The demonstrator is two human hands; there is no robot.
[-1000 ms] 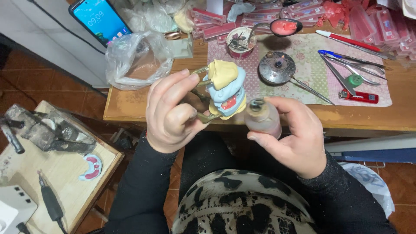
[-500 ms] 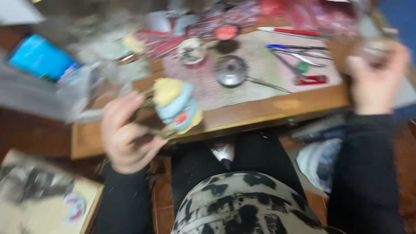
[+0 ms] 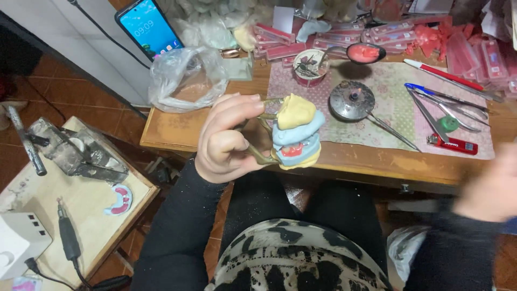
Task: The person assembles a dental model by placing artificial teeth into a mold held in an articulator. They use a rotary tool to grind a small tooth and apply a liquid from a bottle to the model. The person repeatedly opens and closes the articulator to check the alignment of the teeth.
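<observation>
Above the lap, just short of the wooden bench [image 3: 177, 132], the left hand [image 3: 229, 140] is curled closed around a brass articulator frame [image 3: 262, 156] carrying stacked yellow and blue dental casts [image 3: 296, 133] with red wax between them — held upright, clear of the bench top. Beyond the hand lie a patterned mat [image 3: 388, 116], a round metal burner [image 3: 351, 99] and hand tools [image 3: 436, 105], with a phone [image 3: 148, 27] and a plastic bag [image 3: 186, 75] further to its left. The right hand [image 3: 487, 186] is off to the right, low and blurred — cannot tell its grip; below left stands a side table [image 3: 81, 199] on a tiled floor [image 3: 70, 91].
</observation>
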